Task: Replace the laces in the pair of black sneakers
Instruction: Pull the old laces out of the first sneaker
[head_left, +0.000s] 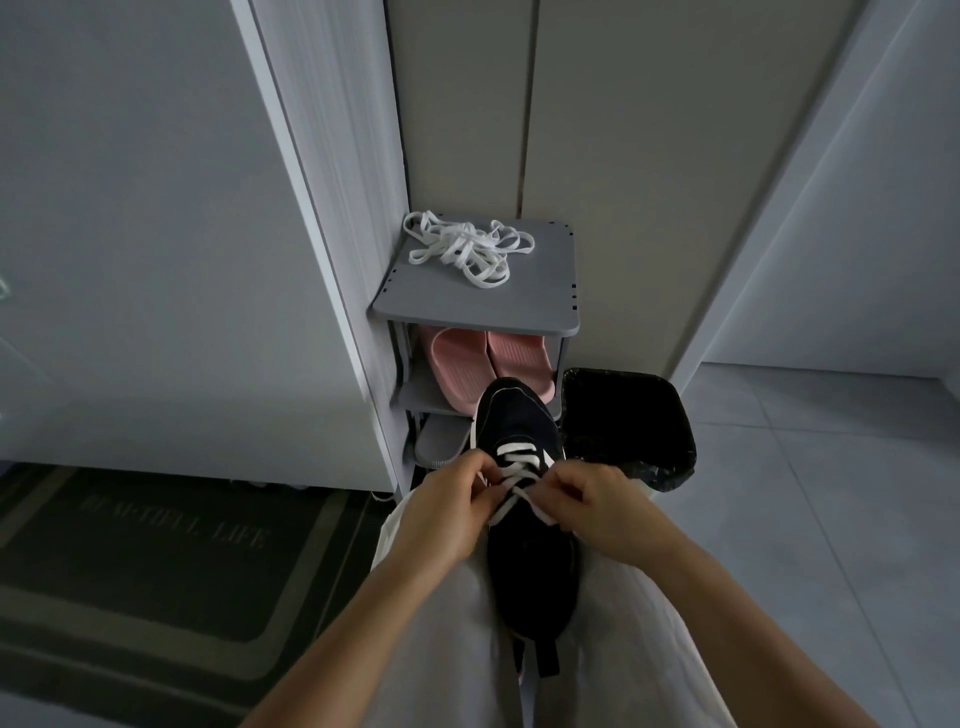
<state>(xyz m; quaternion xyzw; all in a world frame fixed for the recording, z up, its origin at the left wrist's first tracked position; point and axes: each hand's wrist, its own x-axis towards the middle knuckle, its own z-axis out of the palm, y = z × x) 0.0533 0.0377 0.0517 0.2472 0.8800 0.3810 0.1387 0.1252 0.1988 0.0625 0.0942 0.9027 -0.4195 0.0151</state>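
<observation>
Head view: one black sneaker (519, 426) lies on the person's lap, on light trousers (441, 649), sole down. Long axis runs straight away from the body: toe points forward at the shoe rack (467, 304), heel and pull tab toward the person. A white lace (521, 464) crosses the front eyelets in a few rows; its two free runs cross over the tongue and go out to either side. Left hand (447, 512) is curled and pinches the lace at the sneaker's left eyelet edge; right hand (597, 506) is curled and pinches it at the right edge. Both hands sit about mid-shoe, level with each other. Second sneaker not seen. Loose white laces (467, 249) lie in a tangled pile on the rack's grey top, toward its back left. Pink slippers (488, 364) on the shelf below, a grey slipper (441, 441) on the shelf under that. Black-lined bin (628, 426) stands on the floor just right of the rack, close to the sneaker's toe. Dark doormat (130, 561) at lower left.
</observation>
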